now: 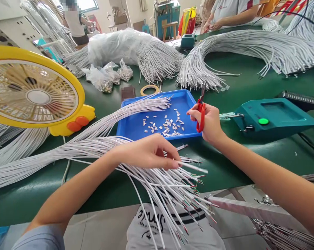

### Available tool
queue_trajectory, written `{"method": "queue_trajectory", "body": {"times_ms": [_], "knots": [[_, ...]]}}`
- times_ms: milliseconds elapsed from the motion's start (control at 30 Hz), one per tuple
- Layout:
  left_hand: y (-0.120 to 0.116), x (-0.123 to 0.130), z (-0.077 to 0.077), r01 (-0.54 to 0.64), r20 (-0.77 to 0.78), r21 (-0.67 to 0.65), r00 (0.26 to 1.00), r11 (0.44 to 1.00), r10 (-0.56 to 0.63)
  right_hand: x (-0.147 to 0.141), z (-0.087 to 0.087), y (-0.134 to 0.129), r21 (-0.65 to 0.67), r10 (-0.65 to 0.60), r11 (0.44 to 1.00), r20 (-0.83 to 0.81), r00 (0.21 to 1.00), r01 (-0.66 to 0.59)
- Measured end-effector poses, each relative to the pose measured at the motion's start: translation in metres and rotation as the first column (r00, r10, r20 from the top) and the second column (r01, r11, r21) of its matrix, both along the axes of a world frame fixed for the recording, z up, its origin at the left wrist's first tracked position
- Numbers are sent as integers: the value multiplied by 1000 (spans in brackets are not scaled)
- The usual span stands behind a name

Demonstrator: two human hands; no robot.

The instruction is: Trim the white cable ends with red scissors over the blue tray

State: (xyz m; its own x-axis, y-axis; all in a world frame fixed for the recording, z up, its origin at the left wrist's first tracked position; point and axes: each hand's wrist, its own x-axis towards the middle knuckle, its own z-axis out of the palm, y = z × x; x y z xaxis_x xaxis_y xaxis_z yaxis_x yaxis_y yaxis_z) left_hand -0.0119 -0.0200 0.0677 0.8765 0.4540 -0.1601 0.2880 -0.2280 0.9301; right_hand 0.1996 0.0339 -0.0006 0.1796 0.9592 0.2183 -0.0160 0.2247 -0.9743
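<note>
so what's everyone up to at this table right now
One person's left hand holds a white cable above a loose bundle of similar ones. The right hand grips red-handled scissors, pointing away. Small metal pieces lie scattered in a blue tray. Across the table, another person is partly in view.

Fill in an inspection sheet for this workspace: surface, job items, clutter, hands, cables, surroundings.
Surface: green tabletop, glossy.
Job items: blue tray with scattered small metal pieces; white cables, some reaching over the tray.
Clutter: yellow fan, tape roll, bags of small parts.
Hands: left hand pinches one cable in its fingers; right hand holds red-handled scissors.
Cables: loose ends fan out past the table edge; black cord near the teal machine.
Surroundings: a person in a grey shirt across the table; another person farther back.
</note>
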Motion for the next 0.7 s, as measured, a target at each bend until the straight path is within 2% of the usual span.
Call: {"method": "queue_trajectory", "body": {"times_ms": [67, 133, 233, 300, 367, 433, 533, 700], "knots": [[-3, 7, -11, -17, 21, -27, 1000, 1000, 17, -2, 0, -3, 42, 19, 999, 51, 999, -21], [3, 11, -26, -176, 91, -118, 978, 977, 187, -3, 1, -7, 89, 29, 995, 107, 994, -38], [16, 12, -49, -425, 230, -263, 844, 866, 484, -6, 2, -14, 110, 93, 988, 112, 989, -105], [24, 12, -59, -518, 299, -224, 769, 825, 564, -8, 3, -18, 103, 164, 980, 87, 983, -172], [27, 11, -62, -556, 336, -140, 752, 820, 567, -10, 3, -22, 102, 236, 965, 69, 969, -242], [28, 11, -63, -542, 346, -108, 765, 833, 543, -11, 4, -25, 105, 296, 948, 51, 954, -300], [28, 11, -64, -516, 347, -118, 779, 848, 522, -12, 5, -28, 109, 354, 928, 45, 934, -357], [25, 13, -67, -503, 365, -160, 769, 850, 524, -14, 6, -32, 111, 356, 926, 59, 933, -360]]}}
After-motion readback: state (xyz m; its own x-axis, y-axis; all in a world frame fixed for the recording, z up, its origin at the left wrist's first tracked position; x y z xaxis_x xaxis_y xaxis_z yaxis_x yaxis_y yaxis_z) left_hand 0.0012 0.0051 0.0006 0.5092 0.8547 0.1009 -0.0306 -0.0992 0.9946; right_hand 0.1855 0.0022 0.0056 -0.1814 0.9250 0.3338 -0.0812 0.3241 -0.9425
